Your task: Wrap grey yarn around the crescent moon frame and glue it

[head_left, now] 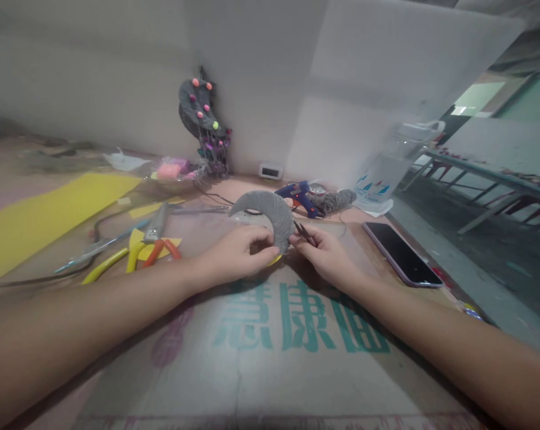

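A crescent moon wrapped in grey yarn (276, 212) is held up over the work surface in front of me. My left hand (249, 251) pinches its lower end between thumb and fingers, where a bit of yellow shows at the edge. My right hand (321, 251) is at the crescent's right side, its fingers closed around a small dark tool with two pointed tips (306, 234). Those tips point up and left, close to the yarn. Whether the right fingertips also grip a strand is too small to tell.
Left lie yellow sheets (64, 209), yellow-handled pliers (106, 266) and orange-handled cutters (161, 248). Behind are a blue glue gun (300, 197), grey yarn (335, 202) and a decorated moon (200, 110) by the wall. A phone (401, 254) and plastic jug (386, 164) stand right.
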Demonstrator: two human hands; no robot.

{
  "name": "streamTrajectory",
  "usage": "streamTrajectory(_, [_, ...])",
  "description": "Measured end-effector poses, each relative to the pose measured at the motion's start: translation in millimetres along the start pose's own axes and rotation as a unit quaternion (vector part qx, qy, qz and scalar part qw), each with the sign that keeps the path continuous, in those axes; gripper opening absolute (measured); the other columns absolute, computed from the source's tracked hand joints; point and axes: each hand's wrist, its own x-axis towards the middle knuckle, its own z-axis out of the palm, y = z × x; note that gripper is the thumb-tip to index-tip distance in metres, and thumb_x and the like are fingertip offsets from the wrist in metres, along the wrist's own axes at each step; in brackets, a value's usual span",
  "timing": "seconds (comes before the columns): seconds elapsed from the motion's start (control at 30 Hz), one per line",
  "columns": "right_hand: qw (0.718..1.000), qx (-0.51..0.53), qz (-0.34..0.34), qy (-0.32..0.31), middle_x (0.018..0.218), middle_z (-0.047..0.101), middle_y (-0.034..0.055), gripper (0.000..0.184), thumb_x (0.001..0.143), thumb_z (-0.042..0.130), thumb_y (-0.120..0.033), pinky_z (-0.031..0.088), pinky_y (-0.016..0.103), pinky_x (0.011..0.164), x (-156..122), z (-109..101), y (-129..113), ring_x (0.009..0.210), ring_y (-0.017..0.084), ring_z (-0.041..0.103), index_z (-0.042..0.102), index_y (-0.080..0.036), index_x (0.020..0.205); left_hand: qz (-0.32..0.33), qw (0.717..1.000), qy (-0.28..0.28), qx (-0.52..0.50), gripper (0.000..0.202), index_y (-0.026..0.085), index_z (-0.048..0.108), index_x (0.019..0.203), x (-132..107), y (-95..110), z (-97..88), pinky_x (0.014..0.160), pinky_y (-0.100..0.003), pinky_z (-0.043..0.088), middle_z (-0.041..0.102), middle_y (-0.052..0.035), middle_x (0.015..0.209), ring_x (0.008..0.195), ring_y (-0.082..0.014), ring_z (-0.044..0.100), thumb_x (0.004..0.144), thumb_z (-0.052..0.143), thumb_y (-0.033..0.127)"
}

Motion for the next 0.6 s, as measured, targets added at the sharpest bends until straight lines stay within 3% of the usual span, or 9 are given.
streamTrajectory(0.33, [0.999, -0.048, -0.005, 0.014, 0.077, 0.061, 0.0003, 0.019, 0.087, 0.058, -0.038, 0.047, 0.029, 0.072, -2, -2, -7, 0.077, 0.018, 0.057, 0.061, -0.02, 0.079, 0.088, 0.995, 0.043, 0.015, 0.019, 0.018, 0.054, 0.071, -3, -2, -0.8, 0.067, -0.026, 0.041, 0.059, 0.0012, 0.072, 0.069, -0.0129, 0.053, 0.089, 0.055, 0.027])
streamTrajectory(0.5, [0.999, -0.052, -0.005, 0.01, 0.07, 0.055, -0.0013, 0.021, 0.088, 0.056, -0.038, 0.043, 0.028, 0.067, -2, -2, -12, 0.068, 0.016, 0.052, 0.059, -0.02, 0.078, 0.09, 0.995, 0.04, 0.018, 0.021, 0.018, 0.055, 0.072, -3, -1, -2.2, 0.067, -0.026, 0.041, 0.059, 0.0013, 0.072, 0.069, -0.0129, 0.053, 0.09, 0.055, 0.029])
streamTrajectory(0.6, [0.997, -0.069, -0.013, 0.011, 0.075, 0.06, 0.0001, 0.02, 0.089, 0.056, -0.037, 0.045, 0.029, 0.071, -2, -2, -12, 0.074, 0.017, 0.055, 0.062, -0.02, 0.081, 0.07, 0.997, 0.036, 0.018, 0.021, 0.018, 0.052, 0.071, -3, 2, -2.8, 0.065, -0.025, 0.04, 0.057, 0.0014, 0.07, 0.067, -0.0127, 0.052, 0.088, 0.054, 0.03])
